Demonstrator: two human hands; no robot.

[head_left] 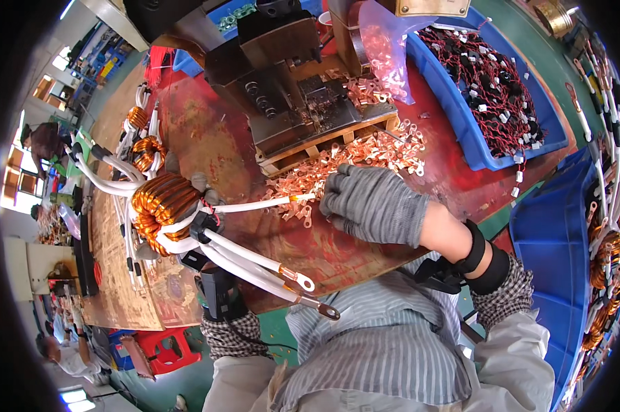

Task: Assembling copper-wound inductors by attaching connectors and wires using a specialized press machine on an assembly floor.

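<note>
A copper-wound ring coil (164,204) with thick white leads hangs at the left, over the table's near part. My left hand (205,189), in a grey glove, is closed on the coil from behind and mostly hidden by it. One white lead (258,205) stretches right, its bare copper end meeting the fingertips of my right hand (375,204). That hand, gloved in grey, has its fingers curled together; what they hold is hidden. Two other leads point toward me, ending in a ring cable lug (300,280) and a darker lug (328,311).
Loose copper lugs (365,161) lie heaped before a dark metal press (289,103) on a wooden pallet. A blue bin (485,163) of red-black wires stands right, beside a plastic bag (385,51) of lugs. More coils (147,154) lie left; another blue bin (550,254) is at far right.
</note>
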